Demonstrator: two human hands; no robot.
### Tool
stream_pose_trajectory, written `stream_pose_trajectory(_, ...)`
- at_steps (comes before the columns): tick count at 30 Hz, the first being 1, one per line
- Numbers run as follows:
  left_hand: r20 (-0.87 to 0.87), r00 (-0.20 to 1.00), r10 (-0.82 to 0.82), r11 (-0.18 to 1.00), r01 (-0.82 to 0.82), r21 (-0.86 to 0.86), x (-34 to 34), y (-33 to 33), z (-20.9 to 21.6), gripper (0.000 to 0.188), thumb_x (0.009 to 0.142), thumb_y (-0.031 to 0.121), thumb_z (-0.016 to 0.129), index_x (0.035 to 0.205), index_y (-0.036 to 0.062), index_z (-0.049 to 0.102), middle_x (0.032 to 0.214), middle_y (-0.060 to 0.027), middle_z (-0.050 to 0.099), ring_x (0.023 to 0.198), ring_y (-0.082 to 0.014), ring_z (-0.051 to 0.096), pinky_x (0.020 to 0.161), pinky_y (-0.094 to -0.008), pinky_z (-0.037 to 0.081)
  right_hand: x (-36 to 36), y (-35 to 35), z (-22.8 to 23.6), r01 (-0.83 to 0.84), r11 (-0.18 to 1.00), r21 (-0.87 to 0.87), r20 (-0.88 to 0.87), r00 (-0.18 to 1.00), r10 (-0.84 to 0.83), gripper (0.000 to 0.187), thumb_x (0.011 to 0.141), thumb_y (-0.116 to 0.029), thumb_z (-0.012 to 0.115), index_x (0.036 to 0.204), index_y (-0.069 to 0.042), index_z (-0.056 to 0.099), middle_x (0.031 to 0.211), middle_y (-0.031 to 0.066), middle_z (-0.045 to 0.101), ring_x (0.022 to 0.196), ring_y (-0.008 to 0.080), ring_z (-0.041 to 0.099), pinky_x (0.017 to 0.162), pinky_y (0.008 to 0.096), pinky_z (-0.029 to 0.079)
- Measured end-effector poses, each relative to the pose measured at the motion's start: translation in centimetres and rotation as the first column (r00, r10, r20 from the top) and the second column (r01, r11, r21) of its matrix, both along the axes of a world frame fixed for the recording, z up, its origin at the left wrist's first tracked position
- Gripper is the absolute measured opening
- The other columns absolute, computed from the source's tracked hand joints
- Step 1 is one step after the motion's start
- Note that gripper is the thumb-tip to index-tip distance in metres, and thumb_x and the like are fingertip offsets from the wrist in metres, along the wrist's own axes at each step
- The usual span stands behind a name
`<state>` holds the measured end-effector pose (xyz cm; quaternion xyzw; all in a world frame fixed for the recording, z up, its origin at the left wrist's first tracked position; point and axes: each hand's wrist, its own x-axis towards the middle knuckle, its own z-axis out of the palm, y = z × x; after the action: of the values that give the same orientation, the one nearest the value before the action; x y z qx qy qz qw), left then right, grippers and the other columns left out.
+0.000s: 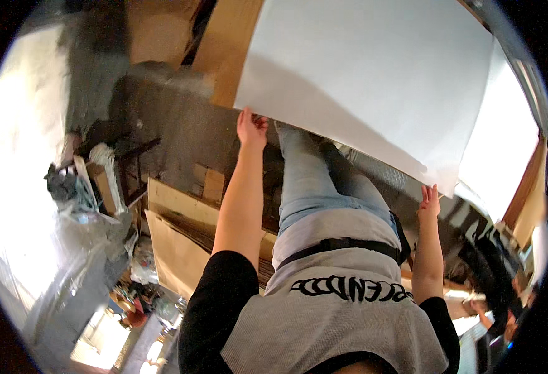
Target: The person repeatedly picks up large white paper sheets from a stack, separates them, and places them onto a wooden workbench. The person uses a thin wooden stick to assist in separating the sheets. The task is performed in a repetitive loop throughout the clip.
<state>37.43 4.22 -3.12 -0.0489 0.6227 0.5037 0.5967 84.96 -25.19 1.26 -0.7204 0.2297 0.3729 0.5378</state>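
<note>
One large white sheet (367, 81) fills the upper middle of the view, its near edge slanting down to the right; a brown board (235, 50) shows along its left edge, and the sheet's near left corner lies just beside that board's near edge. Smooth and flat, the sheet looks fairly light for its breadth, stiff enough to keep its shape yet likely to bow in the middle and crease at a corner. Its face may be a little slippery, so the sound hold is at both ends of the near edge, thumb and fingers on opposite faces.

The left hand (252, 129) is at the near left corner, forefinger reaching the edge, the other fingers loosely curled. The right hand (430, 201) is near the near right corner, its fingers nearly straight, slightly parted, tips touching the edge. Both thumbs are poorly shown at this angle, so I cannot tell whether either hand is closed on the sheet or merely steadying it.
</note>
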Motion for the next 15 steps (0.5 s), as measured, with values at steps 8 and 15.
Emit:
stream_pose_trajectory(8, 0.155, 0.951, -0.267, 0.959, 0.278, -0.053, 2.7, -0.2, 2.7, 0.031, 0.082, 0.031, 0.057, 0.095, 0.0047, 0.047, 0.067, -0.0023, 0.042, 0.048, -0.0107, 0.035, 0.042, -0.0246, 0.031, -4.9, 2.2, 4.4, -0.572, 0.693, -0.439, 0.116, 0.729, 0.675, 0.032, 0.088, -0.031, 0.044, 0.092, -0.005, 0.063, 0.054, 0.0029, 0.047, 0.043, 0.0126, 0.048, 0.044, 0.0275, 0.042)
stream_pose_trajectory(15, -0.051, 0.906, -0.420, 0.893, 0.402, -0.202, 3.4, 1.1, 1.9, 0.031, 0.086, 0.031, 0.051, 0.100, 0.0032, 0.047, 0.065, -0.0044, 0.043, 0.047, -0.0120, 0.035, 0.042, -0.0268, 0.030, -7.0, 4.0, -1.0, -0.448, 0.891, -0.074, -0.281, 0.867, 0.412, 0.032, 0.086, -0.036, 0.048, 0.084, -0.006, 0.056, 0.069, 0.0009, 0.056, 0.050, 0.0085, 0.044, 0.040, 0.0221, 0.033)
